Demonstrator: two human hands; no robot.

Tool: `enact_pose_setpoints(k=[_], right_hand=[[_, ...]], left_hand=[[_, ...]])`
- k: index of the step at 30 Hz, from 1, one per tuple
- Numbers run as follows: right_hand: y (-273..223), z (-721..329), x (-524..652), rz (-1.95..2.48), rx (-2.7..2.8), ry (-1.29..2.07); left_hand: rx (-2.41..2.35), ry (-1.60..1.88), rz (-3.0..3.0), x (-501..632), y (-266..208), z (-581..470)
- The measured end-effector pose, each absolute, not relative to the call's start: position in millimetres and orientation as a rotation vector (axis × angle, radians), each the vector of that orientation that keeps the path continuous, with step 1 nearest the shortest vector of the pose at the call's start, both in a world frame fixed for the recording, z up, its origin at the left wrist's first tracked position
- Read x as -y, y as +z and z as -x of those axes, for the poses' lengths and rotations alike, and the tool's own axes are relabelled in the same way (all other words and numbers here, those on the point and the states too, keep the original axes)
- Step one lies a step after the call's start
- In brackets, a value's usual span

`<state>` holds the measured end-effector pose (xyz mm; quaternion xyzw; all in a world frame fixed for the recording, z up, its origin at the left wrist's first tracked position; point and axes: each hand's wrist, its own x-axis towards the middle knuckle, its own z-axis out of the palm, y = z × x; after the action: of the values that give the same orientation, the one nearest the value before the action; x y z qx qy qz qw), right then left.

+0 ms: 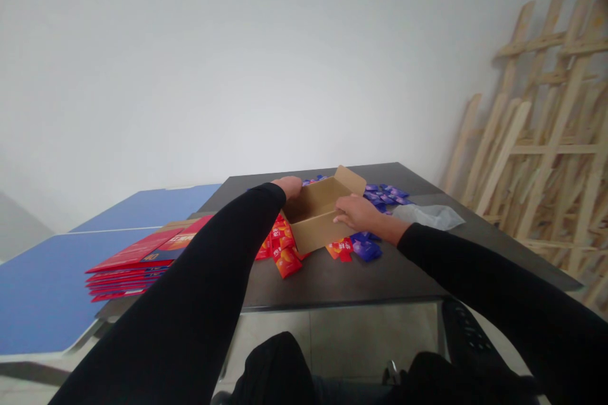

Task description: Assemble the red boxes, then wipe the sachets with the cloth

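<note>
The open cardboard box [319, 234] tilts over the bench [327, 288] among red packets [287, 262]; the right hand's [356, 211] fingers hold its rim; the left hand's [289, 187] I can't tell. Even support would serve best.

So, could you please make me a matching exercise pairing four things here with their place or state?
1. cardboard box
2. translucent plastic
3. larger red packages
4. wooden frames

A. lying crumpled on the dark table
B. at the picture's right edge
C. between the left hand and right hand
D. piled left of the left sleeve

Pairs: 1-C, 2-A, 3-D, 4-B
</note>
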<state>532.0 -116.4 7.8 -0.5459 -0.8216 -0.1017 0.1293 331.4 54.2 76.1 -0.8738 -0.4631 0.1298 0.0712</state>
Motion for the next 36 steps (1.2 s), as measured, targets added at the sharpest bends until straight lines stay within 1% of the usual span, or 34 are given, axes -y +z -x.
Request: enact_pose_setpoints(k=[7,13,16,19,21,24,27,32,34,36], right_hand=[[16,-530,122,1.561,2.427,-0.262],[22,-534,120,1.549,2.447,-0.307],[28,-540,113,1.586,2.435,-0.353],[37,-550,104,1.628,2.398,-0.372],[42,-559,97,1.649,2.365,-0.387],[46,-577,84,1.673,2.322,-0.411],[50,-598,72,1.710,2.289,-0.418],[58,-634,54,1.797,2.207,-0.434],[59,-646,48,1.823,2.171,-0.449],[58,-657,42,1.840,2.131,-0.466]], left_hand=[[1.394,0.305,2.635,-45,81,-325],[1.442,0.164,2.595,-24,110,-329],[1.408,0.024,2.606,-3,126,-334],[1.261,-0.261,2.659,19,132,-338],[1.123,-0.444,2.706,32,128,-338],[0.951,-0.670,2.810,51,107,-335],[0.895,-0.727,2.983,74,63,-331],[0.524,-0.440,3.429,119,-33,-333],[0.441,-0.358,3.527,130,-62,-336],[0.457,-0.297,3.612,133,-81,-338]])
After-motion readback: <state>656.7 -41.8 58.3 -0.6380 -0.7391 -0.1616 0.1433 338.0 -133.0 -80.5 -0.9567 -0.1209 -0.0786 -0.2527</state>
